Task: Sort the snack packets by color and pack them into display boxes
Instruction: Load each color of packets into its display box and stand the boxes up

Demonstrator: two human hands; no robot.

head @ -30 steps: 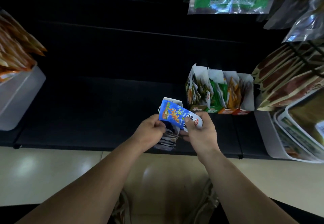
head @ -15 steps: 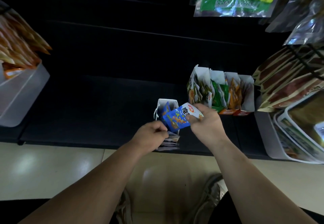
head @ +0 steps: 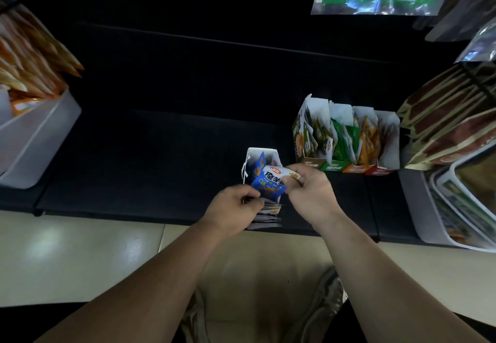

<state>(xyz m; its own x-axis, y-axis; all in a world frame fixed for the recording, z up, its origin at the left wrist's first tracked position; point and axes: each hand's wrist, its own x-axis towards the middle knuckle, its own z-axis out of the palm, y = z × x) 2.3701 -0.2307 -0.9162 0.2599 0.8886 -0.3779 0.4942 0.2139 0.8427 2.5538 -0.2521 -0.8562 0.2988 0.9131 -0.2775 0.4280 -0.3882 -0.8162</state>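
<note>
The right hand (head: 308,194) pinches a blue snack packet (head: 269,185) by its top edge, at the mouth of a white display box (head: 261,153) on the black shelf (head: 161,160). The left hand (head: 233,208), fingers curled, grips a stack of packets (head: 268,215) just in front. 4 filled boxes (head: 346,141) stand to the right.

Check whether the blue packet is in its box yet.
Not fully: the right hand pinches the blue packet at the mouth of the white box.
</note>
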